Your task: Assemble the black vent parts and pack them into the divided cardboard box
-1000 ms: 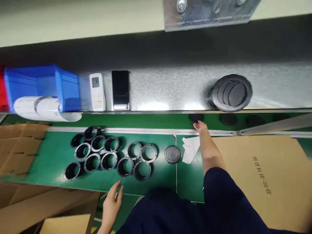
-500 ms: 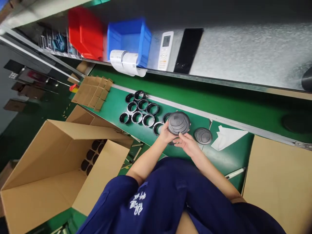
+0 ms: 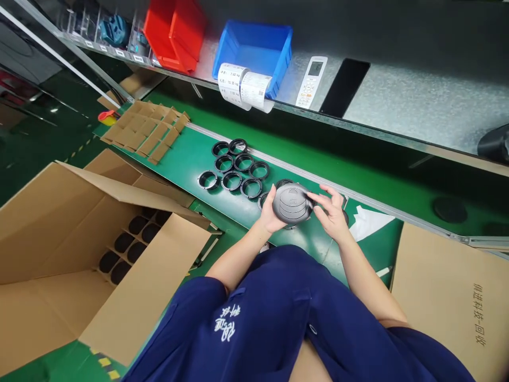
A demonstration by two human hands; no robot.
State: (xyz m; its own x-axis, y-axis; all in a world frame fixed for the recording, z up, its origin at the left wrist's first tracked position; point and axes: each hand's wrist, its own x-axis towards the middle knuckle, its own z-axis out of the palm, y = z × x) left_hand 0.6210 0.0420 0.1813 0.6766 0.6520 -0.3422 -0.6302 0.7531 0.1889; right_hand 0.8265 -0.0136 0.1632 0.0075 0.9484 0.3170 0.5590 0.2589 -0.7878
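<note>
My left hand [image 3: 271, 213] grips a round black plastic cap [image 3: 293, 203] with curved lines on its face, held above the green bench [image 3: 178, 159]. At the cap's right edge, my right hand [image 3: 331, 212] has its fingers spread, the fingertips at or just off the rim. Behind that hand another dark round piece is mostly hidden. Several black rings [image 3: 242, 168] lie grouped on the bench left of the cap, a few partly covered by it. A white cloth or paper [image 3: 369, 222] lies right of my right hand.
An open cardboard box [image 3: 147, 276] with round dark pieces in dividers stands lower left. Cardboard dividers [image 3: 143, 130] lie on the bench's far left. The shelf above holds a red bin [image 3: 175, 34], blue bin [image 3: 254, 45], label rolls [image 3: 244, 85], remote [image 3: 312, 82] and black phone [image 3: 345, 87].
My right hand has shifted from the cap's lower edge to its right side, its fingers now spread. The cap stays in my left hand. The camera view has shifted.
</note>
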